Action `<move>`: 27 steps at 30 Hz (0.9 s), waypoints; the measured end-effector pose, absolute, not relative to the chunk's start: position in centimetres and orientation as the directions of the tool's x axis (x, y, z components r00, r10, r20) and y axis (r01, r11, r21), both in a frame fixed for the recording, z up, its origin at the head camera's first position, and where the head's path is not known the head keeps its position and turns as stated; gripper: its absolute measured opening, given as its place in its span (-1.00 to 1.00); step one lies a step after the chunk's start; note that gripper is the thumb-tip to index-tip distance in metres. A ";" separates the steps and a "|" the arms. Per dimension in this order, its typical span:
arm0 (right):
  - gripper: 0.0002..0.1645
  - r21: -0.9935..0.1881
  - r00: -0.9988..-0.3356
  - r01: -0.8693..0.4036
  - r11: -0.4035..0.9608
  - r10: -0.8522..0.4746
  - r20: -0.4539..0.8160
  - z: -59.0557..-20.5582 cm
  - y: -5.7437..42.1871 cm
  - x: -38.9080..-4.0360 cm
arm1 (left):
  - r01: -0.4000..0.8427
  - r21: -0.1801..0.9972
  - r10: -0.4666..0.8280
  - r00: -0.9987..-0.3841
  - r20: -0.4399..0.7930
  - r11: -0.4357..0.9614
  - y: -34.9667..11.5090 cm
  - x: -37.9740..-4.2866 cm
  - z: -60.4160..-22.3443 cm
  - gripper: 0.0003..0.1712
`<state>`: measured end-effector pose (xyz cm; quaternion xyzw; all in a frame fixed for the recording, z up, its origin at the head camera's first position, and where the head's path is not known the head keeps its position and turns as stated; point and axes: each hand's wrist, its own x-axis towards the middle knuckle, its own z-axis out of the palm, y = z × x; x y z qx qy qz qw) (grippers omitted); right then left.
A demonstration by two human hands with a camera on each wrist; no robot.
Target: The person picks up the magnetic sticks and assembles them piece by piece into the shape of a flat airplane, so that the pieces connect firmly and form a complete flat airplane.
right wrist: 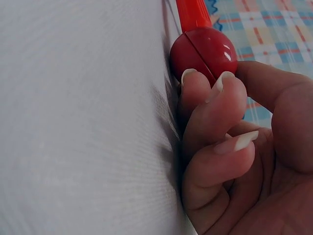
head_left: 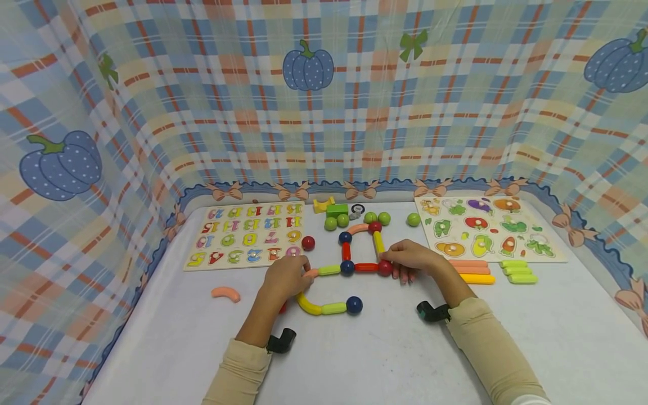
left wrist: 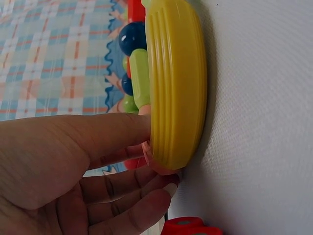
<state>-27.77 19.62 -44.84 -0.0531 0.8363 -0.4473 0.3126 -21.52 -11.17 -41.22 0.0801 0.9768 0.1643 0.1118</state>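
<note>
My left hand [head_left: 287,275] pinches a curved pink rod [head_left: 311,273] at the left end of a chain of magnetic rods and balls. This rod joins a light green rod [head_left: 330,270], which meets a blue ball [head_left: 347,268]. In the left wrist view, a curved yellow rod [left wrist: 176,88] partly covers the pinched rod. My right hand [head_left: 412,257] holds a red ball [right wrist: 203,54] between thumb and fingers. That ball sits at the right end of a red rod [head_left: 367,268], and a straight yellow rod [head_left: 379,243] reaches back from it.
A number puzzle board [head_left: 248,233] lies at the back left, a vegetable puzzle board [head_left: 488,228] at the back right. Green balls [head_left: 385,218] and a green block [head_left: 337,210] stand behind. Spare light green rods [head_left: 521,278] lie right; a loose pink rod [head_left: 226,293] lies left.
</note>
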 end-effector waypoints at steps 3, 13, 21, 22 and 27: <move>-0.53 -0.782 -0.800 0.189 0.594 -0.369 -0.473 -44.8 19.7 -27.8 | 0.112 0.348 0.186 -0.964 -0.188 0.931 -11.6 -21.5 -41.0 -0.70; -0.43 -0.768 -0.814 0.199 0.609 -0.333 -0.475 -44.8 20.0 -27.9 | 0.099 0.365 0.141 -0.986 -0.091 0.926 -14.5 -20.7 -39.3 -0.72; -0.37 -0.766 -0.814 0.210 0.608 -0.325 -0.481 -44.8 20.0 -27.9 | 0.088 0.385 0.174 -0.966 -0.193 0.919 -16.8 -18.4 -39.4 -0.69; -0.37 -0.766 -0.815 0.211 0.608 -0.323 -0.481 -44.8 20.0 -27.9 | 0.100 0.393 0.197 -0.957 -0.214 0.914 -17.1 -18.2 -39.5 -0.69; -0.35 -0.765 -0.820 0.203 0.611 -0.320 -0.474 -44.9 20.0 -27.8 | 0.153 0.437 0.298 -0.911 -0.286 0.886 -18.3 -17.6 -40.1 -0.66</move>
